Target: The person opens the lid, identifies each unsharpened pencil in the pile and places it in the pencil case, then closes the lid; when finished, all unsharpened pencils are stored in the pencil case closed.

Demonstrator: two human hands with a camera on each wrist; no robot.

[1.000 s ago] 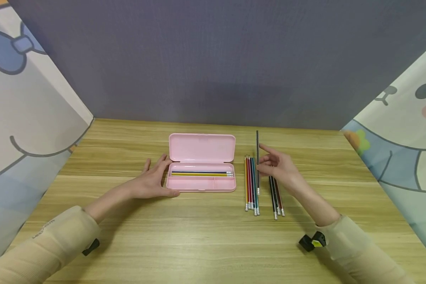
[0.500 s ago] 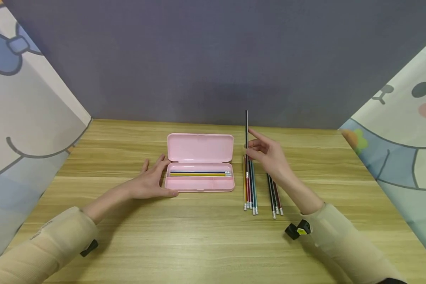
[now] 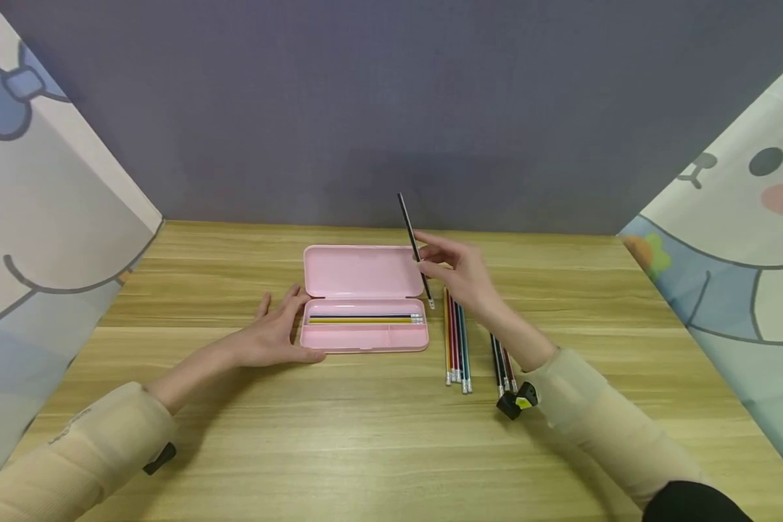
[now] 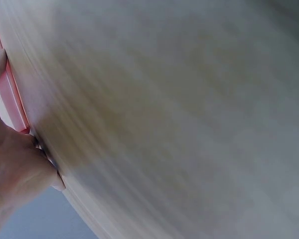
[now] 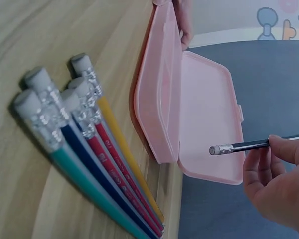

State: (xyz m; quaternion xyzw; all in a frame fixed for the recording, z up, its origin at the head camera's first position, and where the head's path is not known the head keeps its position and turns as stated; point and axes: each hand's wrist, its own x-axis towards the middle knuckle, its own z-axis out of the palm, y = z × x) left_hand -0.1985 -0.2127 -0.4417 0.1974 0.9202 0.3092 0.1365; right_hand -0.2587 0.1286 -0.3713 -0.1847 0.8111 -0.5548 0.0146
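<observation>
A pink pencil case (image 3: 346, 339) lies with its lid (image 3: 362, 270) folded back on the wooden table. Yellow and dark blue pencils (image 3: 362, 320) lie in its long back compartment; the two front compartments hold nothing. My left hand (image 3: 270, 337) rests at the case's left end, thumb along the front edge and fingers spread towards the back corner. Between thumb and fingers, my right hand (image 3: 460, 272) pinches a black pencil (image 3: 409, 228), raised and tilted near the lid's right side. Its white eraser end (image 5: 220, 149) points down towards the case.
Right of the case lies a row of yellow, red, blue and green pencils (image 3: 457, 348). Farther right, dark and red pencils (image 3: 498, 362) lie partly under my right forearm. A grey panel (image 3: 391, 116) stands behind the table, with cartoon-printed sheets at both sides.
My right hand has lifted the black pencil off the table beside the row and carried it left to the lid, tilting it. The left hand stays at the case.
</observation>
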